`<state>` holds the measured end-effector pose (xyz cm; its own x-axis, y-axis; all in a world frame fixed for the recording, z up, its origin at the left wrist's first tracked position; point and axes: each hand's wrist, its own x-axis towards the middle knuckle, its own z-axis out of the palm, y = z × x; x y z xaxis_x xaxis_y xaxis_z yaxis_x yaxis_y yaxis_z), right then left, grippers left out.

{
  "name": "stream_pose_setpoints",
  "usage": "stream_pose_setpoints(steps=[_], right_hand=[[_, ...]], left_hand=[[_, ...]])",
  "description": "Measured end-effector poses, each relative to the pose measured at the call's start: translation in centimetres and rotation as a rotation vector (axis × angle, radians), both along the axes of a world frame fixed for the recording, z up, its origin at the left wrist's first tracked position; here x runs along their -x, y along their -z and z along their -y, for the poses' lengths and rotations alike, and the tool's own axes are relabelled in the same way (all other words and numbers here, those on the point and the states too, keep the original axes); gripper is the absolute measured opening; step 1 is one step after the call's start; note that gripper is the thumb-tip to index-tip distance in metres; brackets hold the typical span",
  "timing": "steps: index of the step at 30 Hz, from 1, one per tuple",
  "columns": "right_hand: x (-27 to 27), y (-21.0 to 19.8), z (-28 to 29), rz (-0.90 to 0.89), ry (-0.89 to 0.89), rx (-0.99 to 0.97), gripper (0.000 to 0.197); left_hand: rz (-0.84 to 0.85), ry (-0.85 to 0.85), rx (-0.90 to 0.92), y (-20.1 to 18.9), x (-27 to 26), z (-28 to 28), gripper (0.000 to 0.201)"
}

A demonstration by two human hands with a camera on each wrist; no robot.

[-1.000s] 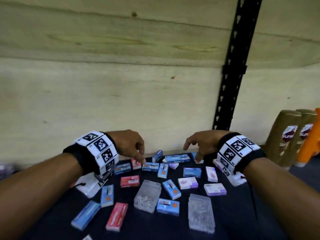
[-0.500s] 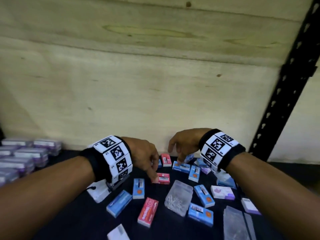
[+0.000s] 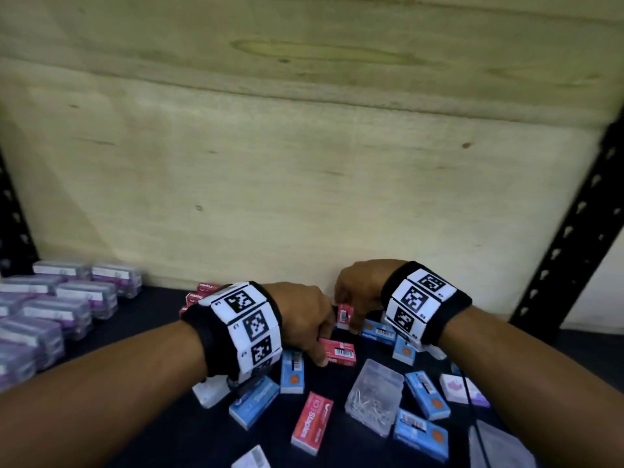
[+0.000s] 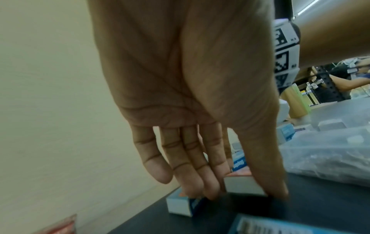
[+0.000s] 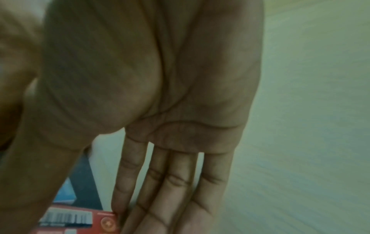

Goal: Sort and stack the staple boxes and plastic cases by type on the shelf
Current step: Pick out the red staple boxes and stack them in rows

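Small blue and red staple boxes and clear plastic cases lie scattered on the dark shelf. My left hand reaches down on a red staple box. In the left wrist view my left hand has the thumb on one side and the fingers on the other side of that red box. Just behind, my right hand pinches a second red box, which stands on end. The right wrist view shows its barcode face between thumb and index finger.
A short stack of red boxes stands at the back left, with rows of purple-labelled cases further left. A clear case of clips, a red box and blue boxes lie nearer me. A black upright rises at the right.
The head view has swung left. Both hands moved closer together. My left hand came down onto a red box and my right hand took hold of another red box.
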<state>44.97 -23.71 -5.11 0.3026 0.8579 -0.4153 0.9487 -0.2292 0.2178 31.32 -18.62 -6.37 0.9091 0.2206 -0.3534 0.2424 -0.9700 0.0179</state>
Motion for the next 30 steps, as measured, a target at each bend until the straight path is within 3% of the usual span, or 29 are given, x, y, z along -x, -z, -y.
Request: stream_pose_setpoints(steps=[15, 18, 23, 26, 30], right_hand=[[1.5, 0.2, 0.6, 0.066, 0.081, 0.016, 0.061], [1.8, -1.0, 0.9, 0.002, 0.093, -0.006, 0.060], [3.7, -2.8, 0.9, -0.255, 0.140, -0.094, 0.026], [6.4, -2.7, 0.0, -0.404, 0.167, -0.095, 0.035], [10.0, -1.7, -1.3, -0.385, 0.103, -0.070, 0.051]], left_hand=[[0.037, -0.160, 0.049, -3.8, 7.3, -3.1, 0.040], [0.008, -0.209, 0.039, -3.9, 9.6, -4.0, 0.038], [-0.034, -0.301, 0.058, -3.4, 13.4, -5.3, 0.036], [-0.047, -0.341, 0.081, -2.6, 15.3, -6.0, 0.039], [-0.016, -0.401, 0.125, -1.3, 17.7, -6.7, 0.032]])
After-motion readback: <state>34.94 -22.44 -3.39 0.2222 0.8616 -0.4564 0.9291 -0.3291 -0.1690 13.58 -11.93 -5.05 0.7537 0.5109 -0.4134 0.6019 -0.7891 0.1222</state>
